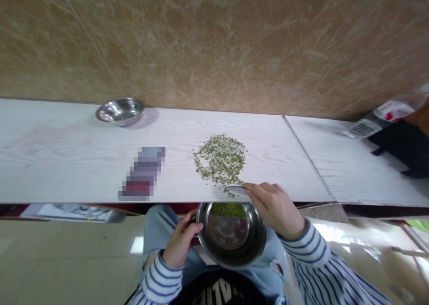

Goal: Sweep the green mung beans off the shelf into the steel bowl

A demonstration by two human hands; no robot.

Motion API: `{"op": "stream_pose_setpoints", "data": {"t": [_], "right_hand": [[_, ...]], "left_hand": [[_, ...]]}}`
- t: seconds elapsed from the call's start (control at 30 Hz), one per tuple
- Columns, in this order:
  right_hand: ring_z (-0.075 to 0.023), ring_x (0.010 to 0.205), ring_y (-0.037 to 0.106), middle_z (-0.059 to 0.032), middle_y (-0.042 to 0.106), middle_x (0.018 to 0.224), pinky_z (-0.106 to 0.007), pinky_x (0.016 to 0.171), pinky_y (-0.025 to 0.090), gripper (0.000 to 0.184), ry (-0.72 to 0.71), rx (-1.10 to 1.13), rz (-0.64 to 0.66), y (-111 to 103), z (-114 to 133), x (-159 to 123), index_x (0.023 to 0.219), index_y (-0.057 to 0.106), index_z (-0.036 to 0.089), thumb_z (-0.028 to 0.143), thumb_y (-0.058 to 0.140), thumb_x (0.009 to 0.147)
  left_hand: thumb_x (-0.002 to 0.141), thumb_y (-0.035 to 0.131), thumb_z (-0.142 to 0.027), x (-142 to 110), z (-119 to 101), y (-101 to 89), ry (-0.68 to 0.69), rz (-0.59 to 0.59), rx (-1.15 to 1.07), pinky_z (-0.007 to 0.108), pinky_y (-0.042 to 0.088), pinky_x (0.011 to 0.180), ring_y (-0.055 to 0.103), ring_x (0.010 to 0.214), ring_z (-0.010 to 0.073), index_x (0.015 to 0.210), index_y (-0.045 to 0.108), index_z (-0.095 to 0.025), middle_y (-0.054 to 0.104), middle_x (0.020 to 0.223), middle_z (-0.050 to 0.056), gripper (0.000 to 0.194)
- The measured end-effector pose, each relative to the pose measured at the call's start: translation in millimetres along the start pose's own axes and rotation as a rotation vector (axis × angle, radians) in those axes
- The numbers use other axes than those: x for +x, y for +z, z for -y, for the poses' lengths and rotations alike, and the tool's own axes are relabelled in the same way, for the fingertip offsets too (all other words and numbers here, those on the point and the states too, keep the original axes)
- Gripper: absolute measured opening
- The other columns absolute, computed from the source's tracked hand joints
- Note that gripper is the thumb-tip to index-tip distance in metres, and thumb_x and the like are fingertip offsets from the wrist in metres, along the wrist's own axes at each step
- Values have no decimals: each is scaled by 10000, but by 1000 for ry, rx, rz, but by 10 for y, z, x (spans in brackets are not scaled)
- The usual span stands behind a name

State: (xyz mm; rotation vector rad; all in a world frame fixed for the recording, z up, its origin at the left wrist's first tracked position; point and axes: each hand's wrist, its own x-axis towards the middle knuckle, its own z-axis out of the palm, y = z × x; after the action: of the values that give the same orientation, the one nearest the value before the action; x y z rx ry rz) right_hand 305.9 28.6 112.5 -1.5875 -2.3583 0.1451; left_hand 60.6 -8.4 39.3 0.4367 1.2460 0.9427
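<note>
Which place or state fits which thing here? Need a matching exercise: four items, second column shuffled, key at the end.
Column one
1. Left hand
2. Right hand
3. Small metal bowl
4. Black item

Column two
A. At the table's back edge, near the wall
B. Holding a thin flat piece beside scattered green grains
C. Far right, next to a plastic package
D. Gripping the large metal bowl

Pairs: 1-D, 2-B, 3-A, 4-C

Green grains (234, 158), blue-striped white sleeves (317, 258)
</note>
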Motion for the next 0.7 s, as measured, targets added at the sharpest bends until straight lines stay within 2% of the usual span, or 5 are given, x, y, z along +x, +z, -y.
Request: {"op": "stream_pose_setpoints", "data": {"t": [0.17,0.37,0.7], "right_hand": [[-165,828,666,-48,741,911,-321,750,433,298,-21,-1,19,-12,11,1,1176,646,229,253,397,1013],[-159,811,665,-40,737,890,-310,740,426,278,-27,-12,-2,8,15,22,1165,646,229,252,416,1011],[-169,781,665,-39,739,851,-309,724,420,279,-34,-37,-10,26,73,108,1165,646,220,230,417,1007]], "left_hand": [[607,736,-269,10,-1,-19,-8,5,20,284,487,577,671,723,215,1029,729,-179,759,843,52,432],[603,735,-259,18,7,-29,-17,-13,8,267,477,548,640,654,184,1006,730,-186,744,778,28,410],[606,733,-260,4,-20,-37,13,-11,15,276,503,578,685,765,223,1001,738,-167,766,835,55,406]]}}
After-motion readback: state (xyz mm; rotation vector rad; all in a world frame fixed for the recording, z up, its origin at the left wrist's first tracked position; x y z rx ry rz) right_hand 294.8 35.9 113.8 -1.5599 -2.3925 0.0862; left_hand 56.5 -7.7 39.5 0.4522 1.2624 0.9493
